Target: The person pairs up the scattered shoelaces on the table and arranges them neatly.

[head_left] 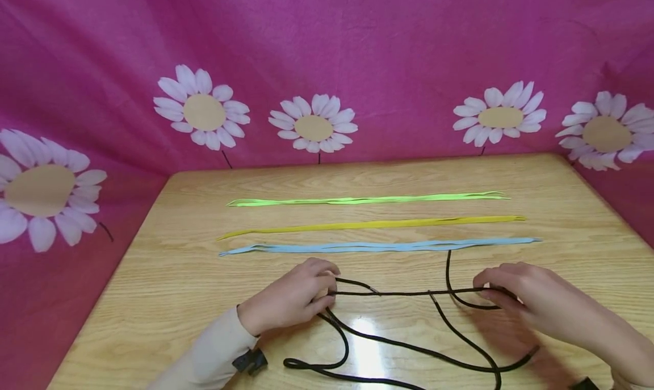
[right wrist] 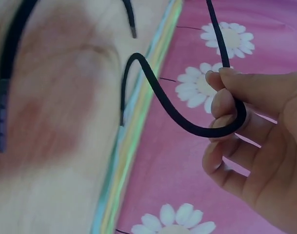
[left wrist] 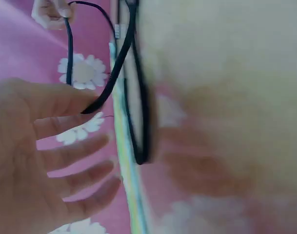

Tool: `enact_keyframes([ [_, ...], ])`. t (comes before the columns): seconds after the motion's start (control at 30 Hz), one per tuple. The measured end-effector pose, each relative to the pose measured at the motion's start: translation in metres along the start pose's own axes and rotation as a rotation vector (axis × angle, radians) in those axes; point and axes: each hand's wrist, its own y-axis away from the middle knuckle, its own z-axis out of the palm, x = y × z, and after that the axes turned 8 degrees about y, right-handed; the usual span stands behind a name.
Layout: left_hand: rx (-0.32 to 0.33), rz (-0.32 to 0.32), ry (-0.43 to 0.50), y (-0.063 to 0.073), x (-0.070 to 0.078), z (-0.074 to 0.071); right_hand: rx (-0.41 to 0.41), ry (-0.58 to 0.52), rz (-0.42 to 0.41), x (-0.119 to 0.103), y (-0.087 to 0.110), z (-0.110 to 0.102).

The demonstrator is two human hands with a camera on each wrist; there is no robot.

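A black round shoelace runs nearly straight between my two hands above the table. My left hand pinches it between thumb and index finger, and in the left wrist view the other fingers are spread. My right hand pinches the lace at the other side. In the right wrist view, a piece of black shoelace curves down round the fingers and back toward the table. More black cord lies in loose loops in front of me, with tipped ends showing.
Beyond the hands, three bundles of flat shoelaces lie in rows: light blue nearest, then yellow, then neon green. The wood-grain table meets a pink cloth with white daisies at its back and sides.
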Motion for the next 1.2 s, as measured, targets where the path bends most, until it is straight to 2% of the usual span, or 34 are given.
enact_keyframes([
  [0.07, -0.013, 0.005, -0.060, 0.002, -0.004, 0.003, -0.044, -0.029, 0.002, 0.000, -0.001, 0.004],
  [0.17, -0.054, 0.003, -0.050, 0.003, -0.009, 0.004, -0.066, -0.058, -0.004, 0.001, -0.002, 0.008],
  [0.47, -0.156, -0.021, 0.220, 0.004, -0.015, -0.010, -0.100, -0.009, 0.032, 0.008, 0.001, 0.005],
  [0.6, -0.104, -0.046, 0.315, 0.011, -0.016, -0.018, -0.074, 0.010, 0.038, 0.013, 0.004, -0.001],
  [0.83, 0.024, -0.096, 0.396, 0.025, -0.021, -0.037, 0.069, 0.064, 0.024, 0.022, 0.008, -0.015],
  [0.93, 0.072, -0.132, 0.436, 0.030, -0.024, -0.042, 0.098, 0.099, 0.038, 0.026, 0.010, -0.020],
  [1.2, 0.159, -0.144, 0.479, 0.041, -0.030, -0.052, 0.118, 0.149, 0.091, 0.037, 0.018, -0.029],
])
